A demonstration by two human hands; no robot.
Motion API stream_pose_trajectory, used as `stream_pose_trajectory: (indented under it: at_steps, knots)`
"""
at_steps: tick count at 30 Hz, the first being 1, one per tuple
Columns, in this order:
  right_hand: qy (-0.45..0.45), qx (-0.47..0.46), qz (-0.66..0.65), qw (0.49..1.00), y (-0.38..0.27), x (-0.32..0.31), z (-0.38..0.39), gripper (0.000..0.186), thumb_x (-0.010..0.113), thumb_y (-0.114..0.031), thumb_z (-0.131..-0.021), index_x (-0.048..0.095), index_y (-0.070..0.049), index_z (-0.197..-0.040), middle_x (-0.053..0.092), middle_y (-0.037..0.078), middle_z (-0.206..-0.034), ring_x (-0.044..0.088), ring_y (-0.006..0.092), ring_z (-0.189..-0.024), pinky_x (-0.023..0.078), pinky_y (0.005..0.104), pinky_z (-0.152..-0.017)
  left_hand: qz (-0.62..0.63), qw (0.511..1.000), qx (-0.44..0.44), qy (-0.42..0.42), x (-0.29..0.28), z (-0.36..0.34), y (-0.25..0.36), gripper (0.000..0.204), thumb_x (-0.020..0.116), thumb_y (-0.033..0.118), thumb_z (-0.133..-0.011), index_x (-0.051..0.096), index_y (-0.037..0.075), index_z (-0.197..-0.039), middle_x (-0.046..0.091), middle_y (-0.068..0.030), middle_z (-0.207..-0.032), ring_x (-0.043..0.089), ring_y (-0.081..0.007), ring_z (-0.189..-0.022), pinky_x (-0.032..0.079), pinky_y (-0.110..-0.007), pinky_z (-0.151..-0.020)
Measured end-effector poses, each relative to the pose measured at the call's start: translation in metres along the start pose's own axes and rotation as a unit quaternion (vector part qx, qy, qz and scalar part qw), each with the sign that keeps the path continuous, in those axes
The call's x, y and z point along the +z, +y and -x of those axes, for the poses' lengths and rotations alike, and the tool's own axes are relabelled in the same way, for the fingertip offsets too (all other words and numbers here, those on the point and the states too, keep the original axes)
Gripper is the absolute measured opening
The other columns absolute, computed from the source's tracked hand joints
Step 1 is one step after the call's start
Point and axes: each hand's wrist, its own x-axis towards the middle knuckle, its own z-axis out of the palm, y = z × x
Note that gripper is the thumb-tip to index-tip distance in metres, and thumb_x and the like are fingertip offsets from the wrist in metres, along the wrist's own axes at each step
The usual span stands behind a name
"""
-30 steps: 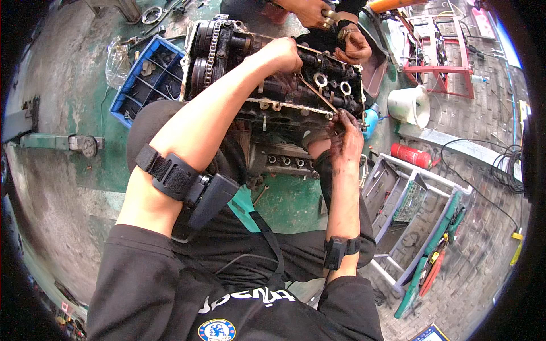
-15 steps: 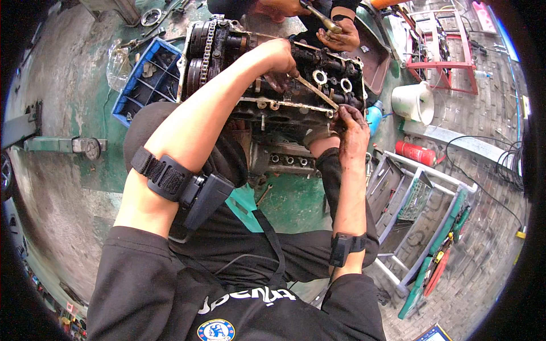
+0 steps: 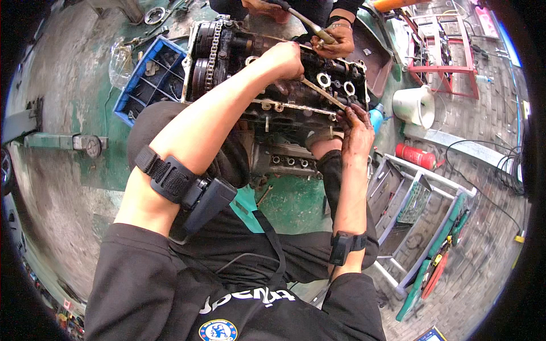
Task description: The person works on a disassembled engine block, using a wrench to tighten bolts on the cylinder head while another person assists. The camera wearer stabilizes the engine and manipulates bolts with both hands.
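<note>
A greasy engine cylinder head [image 3: 267,108] with a timing chain [image 3: 214,54] at its left end lies before me. Across its top slants a long, thin metal wrench [image 3: 323,92]. My left hand [image 3: 284,61] is curled closed at the wrench's upper left part, over the middle of the head; its fingertips are partly hidden. My right hand [image 3: 357,128], dark with grease, pinches the wrench's lower right end near the head's front right corner. Opposite me, a co-worker's hand [image 3: 336,42] grips a ratchet handle [image 3: 310,24] just above the far edge of the head.
Left of the engine head sits a blue divided tray [image 3: 151,77]. At right are a white bucket [image 3: 410,105], a blue bottle [image 3: 376,117], a red cylinder [image 3: 416,154] and a metal-framed cart [image 3: 418,216]. Another engine part [image 3: 284,162] lies on the floor below the head.
My hands and the wrench have shifted slightly right and down in the picture. The co-worker's hand and ratchet have come a little lower, closer to the head.
</note>
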Motion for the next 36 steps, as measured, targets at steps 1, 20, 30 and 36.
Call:
stream_pose_trajectory:
  at_steps: [1,20,30,36]
  knots:
    - [-0.006,-0.007,-0.019,1.0,0.002,0.002,-0.001,0.018,0.059,0.0,-0.085,0.06,0.007,-0.102,0.063,0.014,-0.093,0.066,0.023,-0.075,0.056,0.031,-0.066,0.021,1.0,-0.019,0.0,0.0,0.001,0.0,0.042,0.073,0.025,-0.065,0.066,-0.006,-0.092,0.065,-0.0244,-0.099,0.065,-0.0347,-0.094,0.053,-0.039,-0.081]
    - [-0.014,-0.074,0.073,0.994,0.014,-0.002,0.025,0.02,0.062,-0.009,-0.089,0.062,0.0,-0.107,0.066,0.009,-0.086,0.063,0.0157,-0.072,0.052,0.0263,-0.066,-0.014,0.999,-0.03,-0.01,0.007,-0.007,-0.009,0.06,0.083,0.039,-0.061,0.064,-0.003,-0.099,0.066,-0.0225,-0.093,0.065,-0.0328,-0.087,0.051,-0.039,-0.077]
    - [0.029,-0.1,0.177,0.979,0.016,0.002,0.032,0.014,0.059,-0.01,-0.089,0.063,0.001,-0.097,0.065,0.007,-0.081,0.061,0.0138,-0.069,0.048,0.0252,-0.065,0.026,0.997,-0.072,0.015,0.011,-0.009,-0.01,0.058,0.082,0.039,-0.058,0.066,-0.005,-0.092,0.066,-0.0226,-0.093,0.066,-0.0328,-0.088,0.052,-0.04,-0.077]
    - [0.023,-0.032,0.094,0.995,0.021,0.028,0.088,0.018,0.056,-0.018,-0.093,0.059,-0.002,-0.102,0.064,0.006,-0.082,0.059,0.0109,-0.066,0.048,0.0238,-0.063,0.024,0.996,-0.079,-0.013,0.006,-0.006,-0.005,0.053,0.081,0.033,-0.061,0.066,-0.002,-0.098,0.065,-0.0218,-0.104,0.063,-0.0334,-0.098,0.052,-0.038,-0.084]
